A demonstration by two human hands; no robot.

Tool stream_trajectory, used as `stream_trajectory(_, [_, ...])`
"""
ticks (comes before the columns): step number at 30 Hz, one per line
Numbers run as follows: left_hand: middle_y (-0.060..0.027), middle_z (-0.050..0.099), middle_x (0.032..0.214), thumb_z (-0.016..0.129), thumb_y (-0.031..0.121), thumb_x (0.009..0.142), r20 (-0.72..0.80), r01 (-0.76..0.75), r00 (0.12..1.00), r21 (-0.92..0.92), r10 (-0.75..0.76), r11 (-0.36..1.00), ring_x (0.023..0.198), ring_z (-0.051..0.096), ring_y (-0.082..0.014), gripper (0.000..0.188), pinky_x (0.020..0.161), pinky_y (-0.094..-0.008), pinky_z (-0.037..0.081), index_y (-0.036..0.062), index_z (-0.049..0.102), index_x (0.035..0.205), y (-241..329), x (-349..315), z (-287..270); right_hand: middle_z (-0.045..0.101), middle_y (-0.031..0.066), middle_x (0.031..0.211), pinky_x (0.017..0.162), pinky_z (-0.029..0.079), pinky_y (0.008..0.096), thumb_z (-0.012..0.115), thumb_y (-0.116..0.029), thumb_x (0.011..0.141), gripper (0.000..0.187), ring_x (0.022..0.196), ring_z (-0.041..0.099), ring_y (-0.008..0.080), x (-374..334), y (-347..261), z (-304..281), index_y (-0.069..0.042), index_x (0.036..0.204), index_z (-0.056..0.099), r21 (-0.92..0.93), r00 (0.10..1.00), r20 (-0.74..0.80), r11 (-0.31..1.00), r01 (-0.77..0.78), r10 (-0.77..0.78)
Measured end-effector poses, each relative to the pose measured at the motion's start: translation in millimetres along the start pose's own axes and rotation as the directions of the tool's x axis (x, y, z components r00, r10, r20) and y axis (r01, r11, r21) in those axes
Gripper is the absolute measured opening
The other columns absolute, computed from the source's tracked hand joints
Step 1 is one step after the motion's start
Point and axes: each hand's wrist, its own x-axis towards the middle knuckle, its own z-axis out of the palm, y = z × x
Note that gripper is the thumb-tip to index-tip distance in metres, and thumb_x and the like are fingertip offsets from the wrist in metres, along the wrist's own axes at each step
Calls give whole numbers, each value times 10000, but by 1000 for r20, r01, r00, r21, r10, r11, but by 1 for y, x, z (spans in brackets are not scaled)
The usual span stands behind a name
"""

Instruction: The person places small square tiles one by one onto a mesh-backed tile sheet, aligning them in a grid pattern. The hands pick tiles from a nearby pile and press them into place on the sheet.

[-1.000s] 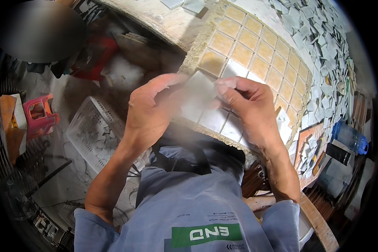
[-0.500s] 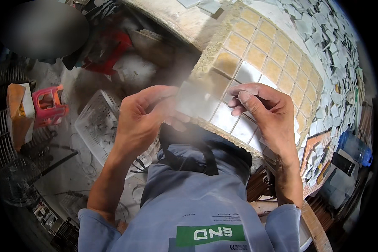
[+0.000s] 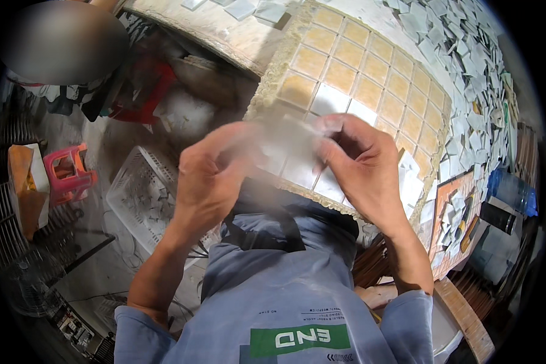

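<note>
A small square whitish tile (image 3: 287, 143), blurred in the picture, is held between my two hands above a framed grid board. My left hand (image 3: 215, 167) pinches its left edge, with the fingertips smeared. At its right edge, my right hand (image 3: 365, 161) has thumb and fingers closed around the tile's side. Below lies the tile grid board (image 3: 370, 60), with a rough yellowish rim. Its far squares are tan, and several nearer squares carry white tiles (image 3: 332, 100). A small stack of white tiles (image 3: 410, 182) sits on the board beside my right wrist.
Loose tile pieces (image 3: 467, 79) cover the table's right side. A brick-coloured board (image 3: 446, 209) holds more pieces. To the left are a white plastic basket (image 3: 142, 206), a red stool (image 3: 71, 173) and a fan (image 3: 30, 282). A blue water bottle (image 3: 512, 193) lies far right.
My right hand has moved left to the tile and closed at its right edge. My left hand still grips the tile. The whole view has shifted slightly.
</note>
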Motion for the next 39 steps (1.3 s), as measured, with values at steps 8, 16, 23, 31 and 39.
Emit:
stream_trajectory(8, [-96, 721, 1032, 781, 9, 877, -74, -279, 909, 625, 411, 729, 874, 686, -188, 306, 774, -291, 538, 19, 730, 1178, -21, 16, 0, 617, 162, 1026, 803, 560, 438, 690, -10, 857, 140, 988, 629, 361, 12, 16, 16, 18, 977, 621, -578, 867, 165, 666, 472, -471])
stream_trajectory(16, [-123, 649, 1009, 820, 16, 803, -3, -351, 862, 719, 508, 600, 874, 639, -283, 350, 764, -351, 517, 36, 735, 1142, -27, 36, 12, 615, 190, 1076, 885, 539, 438, 653, 23, 839, 156, 1048, 603, 373, 22, 19, 14, 55, 992, 651, -573, 862, 252, 650, 499, -440])
stream_trajectory(23, [-134, 647, 1019, 819, 32, 789, -81, -216, 939, 617, 335, 756, 902, 653, -330, 381, 805, -404, 525, 65, 727, 1157, -21, 40, 15, 664, 191, 1182, 974, 533, 408, 631, -5, 881, 222, 1131, 606, 368, 22, 19, 0, 45, 1087, 694, -578, 861, 332, 639, 509, -386])
stream_trajectory(31, [-151, 652, 1105, 807, 54, 833, 260, -511, 837, 685, 481, 519, 988, 644, -321, 438, 848, -377, 537, 34, 688, 1254, 21, 22, 50, 688, 135, 1194, 964, 535, 410, 793, -28, 820, 382, 1117, 630, 312, -56, -2, -103, -29, 1194, 720, -699, 953, -110, 703, 128, -282])
stream_trajectory(39, [-144, 603, 1202, 862, 109, 750, 580, -666, 718, 412, 385, 622, 1029, 627, -345, 579, 877, -433, 544, 34, 630, 1275, 3, 25, 137, 592, 156, 1382, 1028, 493, 454, 834, -49, 774, 566, 1221, 527, 383, -93, 11, -104, 3, 1307, 650, -772, 984, -30, 629, 90, -178])
